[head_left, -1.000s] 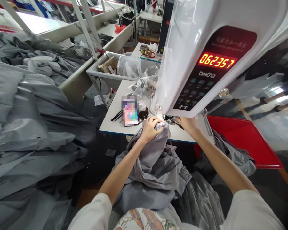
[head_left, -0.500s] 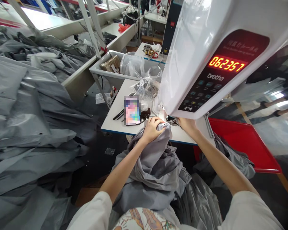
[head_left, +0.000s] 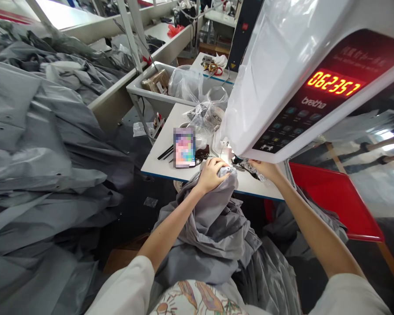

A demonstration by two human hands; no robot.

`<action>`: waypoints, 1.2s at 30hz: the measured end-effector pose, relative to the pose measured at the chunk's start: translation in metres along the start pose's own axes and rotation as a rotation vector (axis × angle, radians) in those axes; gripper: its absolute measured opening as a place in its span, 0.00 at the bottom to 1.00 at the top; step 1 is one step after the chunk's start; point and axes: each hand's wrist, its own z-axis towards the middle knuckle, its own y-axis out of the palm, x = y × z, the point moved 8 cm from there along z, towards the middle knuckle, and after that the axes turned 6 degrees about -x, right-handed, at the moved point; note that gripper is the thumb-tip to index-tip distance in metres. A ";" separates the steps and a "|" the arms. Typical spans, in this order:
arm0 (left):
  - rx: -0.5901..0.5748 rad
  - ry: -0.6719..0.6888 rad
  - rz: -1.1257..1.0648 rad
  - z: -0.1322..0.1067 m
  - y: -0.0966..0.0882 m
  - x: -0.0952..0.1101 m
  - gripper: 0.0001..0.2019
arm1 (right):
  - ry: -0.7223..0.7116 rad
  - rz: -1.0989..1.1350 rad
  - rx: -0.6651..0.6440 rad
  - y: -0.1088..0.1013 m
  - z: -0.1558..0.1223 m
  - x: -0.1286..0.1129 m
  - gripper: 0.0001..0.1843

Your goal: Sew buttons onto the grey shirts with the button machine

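My left hand (head_left: pixel 212 175) is clenched around a bunched fold of grey fabric (head_left: pixel 213 223), which rises from my lap to the edge of the white sewing table (head_left: pixel 170 162). My right hand (head_left: pixel 264 169) lies on the table just beyond the sewing machine's needle area, its fingers beside a crinkled, shiny strip (head_left: pixel 251 169). Overhead, the white head of a Bretha sewing machine (head_left: pixel 302 105) hides the needle and presser foot. Its red display reads 062357.
A pixelated phone (head_left: pixel 184 147) and several black strips (head_left: pixel 166 153) lie left of my hands. Behind them are plastic bags (head_left: pixel 205 116) and a white bin (head_left: pixel 151 92). A red tray (head_left: pixel 335 197) sits right. Heaped grey garments (head_left: pixel 46 144) fill the left.
The whole view has shifted, with the machine and table moving right and upward. The shiny strip shows more plainly beside my right fingers. My left hand keeps its grip on the fabric.
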 end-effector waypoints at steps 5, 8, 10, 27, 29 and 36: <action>-0.011 -0.015 0.006 0.000 0.000 0.000 0.11 | 0.025 0.120 -0.017 -0.010 -0.004 -0.009 0.13; -0.009 -0.012 0.001 0.000 -0.001 0.001 0.11 | -0.028 0.253 0.002 -0.015 -0.014 -0.027 0.12; -0.015 -0.013 0.002 0.000 -0.001 0.001 0.11 | -0.020 0.408 -0.055 -0.009 -0.021 -0.038 0.12; -0.015 -0.018 0.029 0.001 0.001 -0.002 0.11 | 0.023 0.508 -0.289 0.039 -0.027 -0.069 0.22; -0.015 -0.016 0.026 0.001 0.001 -0.002 0.11 | 0.034 0.503 -0.294 0.040 -0.027 -0.070 0.22; -0.019 -0.021 0.011 0.000 0.000 -0.001 0.11 | -0.001 0.367 -0.192 0.027 -0.030 -0.081 0.22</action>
